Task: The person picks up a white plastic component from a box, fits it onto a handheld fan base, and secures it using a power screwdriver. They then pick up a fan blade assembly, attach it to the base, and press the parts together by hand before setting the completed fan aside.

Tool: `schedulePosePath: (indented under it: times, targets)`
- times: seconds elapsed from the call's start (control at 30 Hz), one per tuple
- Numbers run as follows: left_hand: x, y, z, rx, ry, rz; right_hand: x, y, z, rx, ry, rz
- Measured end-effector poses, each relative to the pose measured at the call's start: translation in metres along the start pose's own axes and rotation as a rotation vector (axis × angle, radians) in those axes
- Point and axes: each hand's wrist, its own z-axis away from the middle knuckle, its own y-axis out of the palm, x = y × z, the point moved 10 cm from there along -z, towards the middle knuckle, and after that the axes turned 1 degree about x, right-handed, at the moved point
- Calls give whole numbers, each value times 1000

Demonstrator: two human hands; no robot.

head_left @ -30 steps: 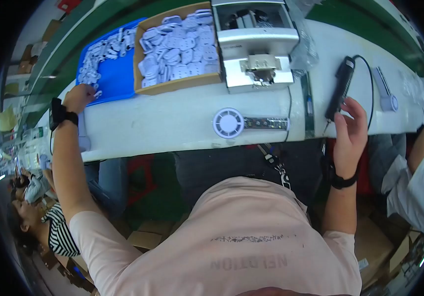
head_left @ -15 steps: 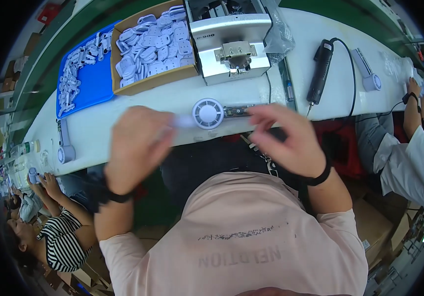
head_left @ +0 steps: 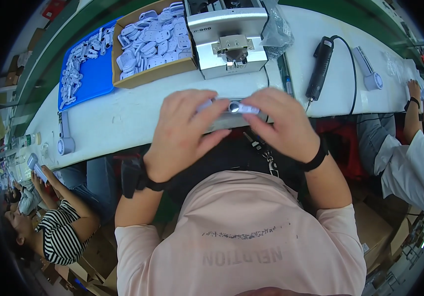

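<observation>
My right hand (head_left: 286, 123) pinches a small lavender plastic piece (head_left: 248, 108) between thumb and fingers, above the table's near edge. A shiny ring (head_left: 234, 107) sits at the piece's left end, close to my left fingertips. My left hand (head_left: 184, 128) curls its fingers over a lavender plastic part (head_left: 205, 105), mostly hidden; its thumb stands apart from the forefinger. Both hands are slightly blurred. Under them, the round handheld fan seen earlier is covered, so its exact position cannot be made out.
Behind my hands stands a silver machine (head_left: 229, 44), beside a cardboard box (head_left: 157, 79) of lavender shells and a blue tray (head_left: 91, 84) of small pieces. A black electric screwdriver (head_left: 319, 69) and lavender fan handles (head_left: 370, 71) lie right; another fan (head_left: 64, 138) lies left. People work at both sides.
My left hand has moved right and my hands have come together over the fan, which they now cover. A small ringed piece now shows in my right hand, which looked empty before.
</observation>
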Motion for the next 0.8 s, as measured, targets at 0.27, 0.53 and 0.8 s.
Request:
schedulePosePath:
  times: [0.27, 0.53, 0.8]
  targets:
    - [32, 22, -3, 8, -160, 51, -6, 16, -17, 41, -141, 153]
    - [40, 42, -2, 61, -130, 75, -18, 14, -10, -23, -79, 133]
    - [34, 41, -4, -29, -47, 54, -19, 10, -15, 76, -134, 165]
